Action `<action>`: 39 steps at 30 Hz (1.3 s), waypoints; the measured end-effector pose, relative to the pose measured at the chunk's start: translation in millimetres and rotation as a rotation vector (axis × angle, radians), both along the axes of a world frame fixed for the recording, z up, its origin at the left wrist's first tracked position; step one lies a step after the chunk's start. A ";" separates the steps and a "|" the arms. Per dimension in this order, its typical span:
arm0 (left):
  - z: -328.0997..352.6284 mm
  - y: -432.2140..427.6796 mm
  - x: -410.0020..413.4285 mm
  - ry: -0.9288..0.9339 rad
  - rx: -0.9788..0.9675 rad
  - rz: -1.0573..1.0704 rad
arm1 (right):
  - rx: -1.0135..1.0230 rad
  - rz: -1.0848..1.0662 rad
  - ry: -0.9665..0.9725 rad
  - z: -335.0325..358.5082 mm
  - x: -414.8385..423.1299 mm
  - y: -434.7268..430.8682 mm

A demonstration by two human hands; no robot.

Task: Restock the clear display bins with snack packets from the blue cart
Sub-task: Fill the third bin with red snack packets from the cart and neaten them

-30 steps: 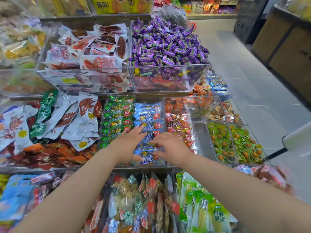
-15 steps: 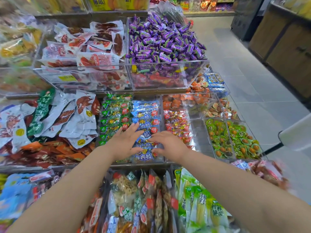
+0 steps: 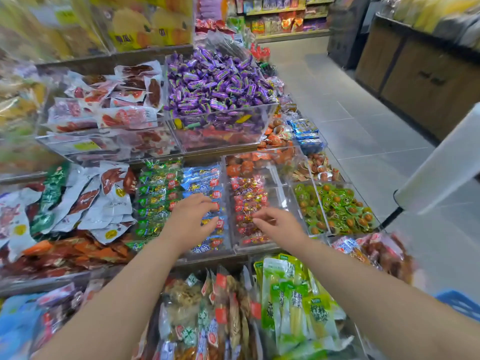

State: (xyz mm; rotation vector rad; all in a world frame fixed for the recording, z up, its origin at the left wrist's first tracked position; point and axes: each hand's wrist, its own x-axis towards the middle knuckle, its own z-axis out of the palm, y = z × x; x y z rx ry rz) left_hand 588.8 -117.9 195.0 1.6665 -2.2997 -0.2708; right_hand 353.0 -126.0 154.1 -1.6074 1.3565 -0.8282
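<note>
Nearest, the tall green packets stand on end in the lowest tier, probably so their labels face a shopper. At the lower right edge a blurred blue corner is most likely the blue cart, kept within reach of the right arm. Both forearms reach over that tier to the middle one. There the left hand arches over the row of blue packets, with fingers bent and a little spread and the thumb set against them from below. This looks like squaring the row up in its clear bin. The right hand hovers over the neighbouring red packets, fingers bent and drawn close together, their tips at the pile. It is probably tidying there or about to take hold. The snack packets in hand's reach are thus already in the bins, laid overlapping in lanes beside the green packets so that each lane reads as one flavour. Behind them, a raised bin heaped with purple sweets sits on a higher step, which keeps the back stock in sight. Neither hand clearly shows whether it pinches a packet or only touches, because the fingertips blend into the wrappers. Almost all of the cart is cut off, so what it holds cannot be told. The white object at the right runs out of view and I cannot name it. The left-hand bins and the far shelves are too blurred to read.
</note>
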 end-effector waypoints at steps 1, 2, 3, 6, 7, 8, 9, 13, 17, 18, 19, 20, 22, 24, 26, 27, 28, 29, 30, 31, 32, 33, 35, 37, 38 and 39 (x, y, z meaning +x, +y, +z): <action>0.7 3.5 -21.2 0.092 -0.027 -0.006 | 0.023 -0.049 -0.032 -0.6 -13.8 6.0; 0.3 6.8 -44.6 0.183 0.004 -0.010 | 0.026 -0.088 -0.030 -2.2 -29.4 12.2; -1.8 9.4 -69.3 0.276 0.077 -0.009 | 0.035 -0.121 -0.019 -4.3 -46.3 18.9; -13.4 14.2 -151.6 0.558 0.434 0.068 | 0.071 -0.237 -0.047 -10.1 -104.0 45.1; -18.8 15.8 -180.1 0.640 0.571 0.117 | 0.088 -0.291 -0.065 -12.6 -125.3 55.2; -24.4 18.7 -209.1 0.692 0.696 0.163 | 0.105 -0.355 -0.087 -15.3 -147.5 66.7; -29.5 23.6 -236.5 0.710 0.789 0.186 | 0.131 -0.427 -0.116 -17.1 -170.0 78.8; -49.5 55.5 -344.4 0.628 0.996 0.118 | 0.228 -0.650 -0.090 -37.2 -269.0 133.1; -73.1 95.2 -449.6 0.498 1.110 0.028 | 0.326 -0.846 -0.120 -54.5 -370.1 196.0; -80.2 105.5 -475.7 0.454 1.141 0.011 | 0.349 -0.893 -0.105 -57.9 -394.0 212.2; -87.2 115.6 -501.3 0.412 1.167 -0.003 | 0.370 -0.933 -0.099 -62.7 -417.9 227.5; -94.1 125.8 -526.7 0.377 1.196 -0.016 | 0.393 -0.969 -0.117 -68.7 -439.7 242.9; -111.2 147.1 -575.2 0.342 1.263 -0.044 | 0.465 -1.045 -0.140 -84.2 -478.9 274.0; -128.5 166.8 -613.3 0.285 1.267 -0.089 | 0.540 -1.130 -0.139 -104.1 -509.5 302.6; -150.6 182.0 -640.6 0.182 1.238 -0.174 | 0.616 -1.188 -0.143 -128.3 -529.9 328.3; -163.4 186.6 -649.7 0.116 1.231 -0.220 | 0.652 -1.203 -0.168 -142.6 -535.8 339.3; -177.1 191.1 -655.3 0.057 1.238 -0.232 | 0.695 -1.218 -0.203 -156.8 -538.5 349.9; -189.7 193.6 -658.4 0.007 1.258 -0.228 | 0.747 -1.235 -0.231 -171.6 -538.7 359.4; -203.8 195.9 -659.3 -0.044 1.271 -0.225 | 0.810 -1.241 -0.247 -185.3 -537.1 367.0; -217.9 197.4 -658.3 -0.104 1.277 -0.239 | 0.873 -1.237 -0.249 -199.1 -534.1 373.9; -230.0 199.1 -657.1 -0.177 1.277 -0.257 | 0.936 -1.223 -0.248 -213.1 -529.5 379.4; -242.7 199.8 -655.4 -0.232 1.288 -0.274 | 0.998 -1.200 -0.258 -226.7 -523.3 383.2; -263.6 201.6 -650.4 -0.301 1.320 -0.259 | 1.108 -1.096 -0.289 -249.9 -510.9 386.1; -280.9 200.7 -644.0 -0.348 1.347 -0.251 | 1.130 -0.923 -0.202 -269.1 -500.3 386.6; -287.8 199.5 -641.5 -0.359 1.361 -0.233 | 1.126 -0.859 -0.092 -275.9 -497.1 386.5; -294.1 197.3 -639.3 -0.358 1.378 -0.216 | 1.108 -0.836 0.023 -280.0 -495.7 385.2</action>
